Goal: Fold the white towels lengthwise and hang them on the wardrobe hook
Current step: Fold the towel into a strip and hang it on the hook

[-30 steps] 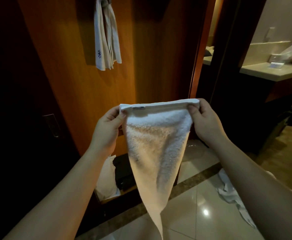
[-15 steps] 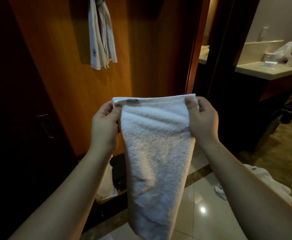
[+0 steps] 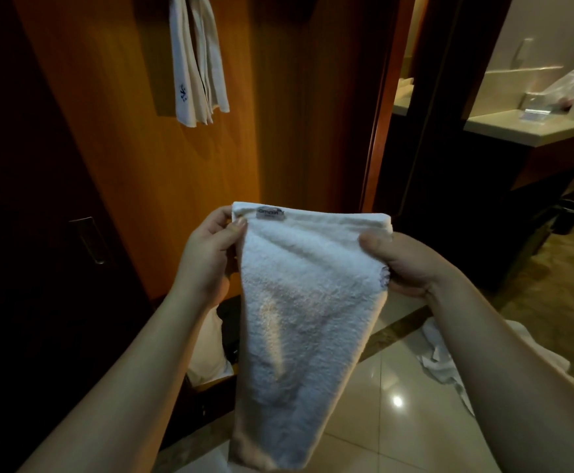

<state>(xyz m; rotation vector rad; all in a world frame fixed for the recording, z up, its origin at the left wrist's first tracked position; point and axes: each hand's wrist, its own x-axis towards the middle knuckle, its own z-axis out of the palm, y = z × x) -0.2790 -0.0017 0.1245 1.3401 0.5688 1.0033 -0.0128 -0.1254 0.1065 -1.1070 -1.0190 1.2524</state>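
Orange wood wardrobe panelling fills the background, with folded white towels hanging high on it and pale floor tiles below. Held up before it, a white towel hangs down, narrowing toward its lower end. The left hand pinches its top left corner beside a small label, while the right hand grips its right edge, thumb on the front.

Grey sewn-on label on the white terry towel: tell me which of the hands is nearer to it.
Left. The left hand pinches the towel's top corner right beside the label; the right hand grips the opposite edge.
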